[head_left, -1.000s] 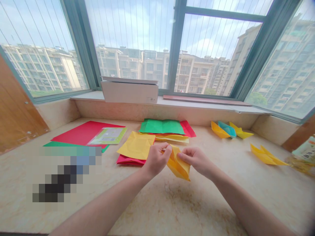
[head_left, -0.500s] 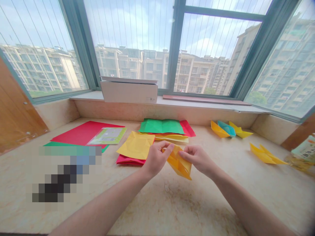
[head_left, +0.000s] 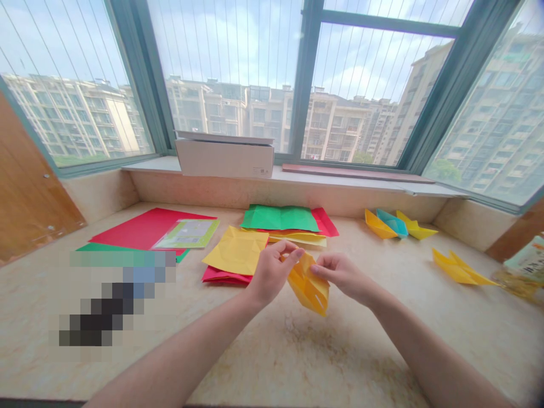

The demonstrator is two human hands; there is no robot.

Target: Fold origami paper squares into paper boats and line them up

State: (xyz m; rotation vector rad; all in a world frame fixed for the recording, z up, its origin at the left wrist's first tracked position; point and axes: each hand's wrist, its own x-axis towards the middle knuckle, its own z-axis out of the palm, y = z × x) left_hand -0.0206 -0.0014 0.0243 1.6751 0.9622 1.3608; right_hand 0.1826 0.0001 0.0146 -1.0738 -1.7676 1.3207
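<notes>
Between my hands, above the counter, is a partly folded piece of yellow origami paper (head_left: 309,289), its lower end hanging tilted toward me. My left hand (head_left: 278,266) pinches its upper left edge between thumb and fingers. At the upper right edge, my right hand (head_left: 342,273) grips it the same way. Left of my left hand lies a creased yellow sheet (head_left: 236,249) on top of folded red paper (head_left: 225,276). Behind my hands rests a creased green sheet (head_left: 280,217) over red and yellow sheets.
Folded yellow and blue paper boats (head_left: 393,222) stand at the back right, with another yellow folded boat (head_left: 461,268) nearer. A bottle or jar (head_left: 527,266) is at the right edge. Red sheets (head_left: 140,226) and a plastic packet (head_left: 187,233) lie left. A white box (head_left: 225,157) sits on the sill.
The yellow paper's lower end has swung slightly down and left, and its folds have shifted. Both hands keep their pinch on it.
</notes>
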